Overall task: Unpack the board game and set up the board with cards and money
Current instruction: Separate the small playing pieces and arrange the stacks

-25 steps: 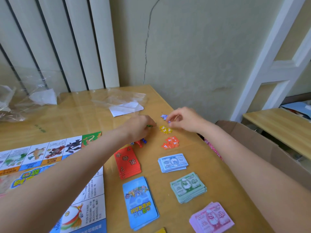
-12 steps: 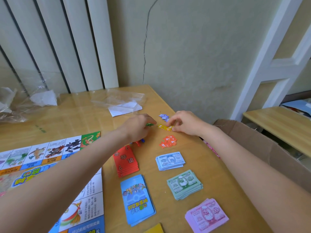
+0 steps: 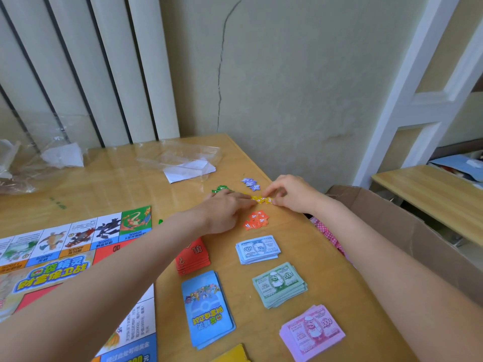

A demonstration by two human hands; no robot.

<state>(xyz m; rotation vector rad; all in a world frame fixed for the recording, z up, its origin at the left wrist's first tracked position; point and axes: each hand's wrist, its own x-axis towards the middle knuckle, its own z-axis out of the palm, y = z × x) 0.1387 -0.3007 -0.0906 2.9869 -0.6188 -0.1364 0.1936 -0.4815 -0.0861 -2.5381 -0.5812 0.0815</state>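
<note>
Both hands meet over a small pile of yellow star tokens (image 3: pixel 261 199) near the table's far right edge. My left hand (image 3: pixel 224 211) touches the pile from the left with its fingertips; my right hand (image 3: pixel 290 192) pinches tokens at the right side. Close by lie purple star tokens (image 3: pixel 251 183), green tokens (image 3: pixel 222 189) and orange star tokens (image 3: pixel 256 220). The game board (image 3: pixel 78 244) lies unfolded at left. A red card deck (image 3: pixel 194 257) and a blue card deck (image 3: pixel 207 308) sit beside it. Money stacks lie in a row: blue 500s (image 3: pixel 257 249), green 2000s (image 3: pixel 279 284), pink 1000s (image 3: pixel 312 331).
Clear plastic wrap with white paper (image 3: pixel 188 165) lies at the table's back; more crumpled plastic (image 3: pixel 60 155) sits far left. A yellow card deck (image 3: pixel 232 355) peeks in at the bottom. An open cardboard box (image 3: pixel 392 220) stands right of the table, a wooden shelf (image 3: pixel 428 194) beyond it.
My left hand left the green tokens and slid right to the yellow pile. My right hand shifted slightly down onto the same pile. The view tilted a little.
</note>
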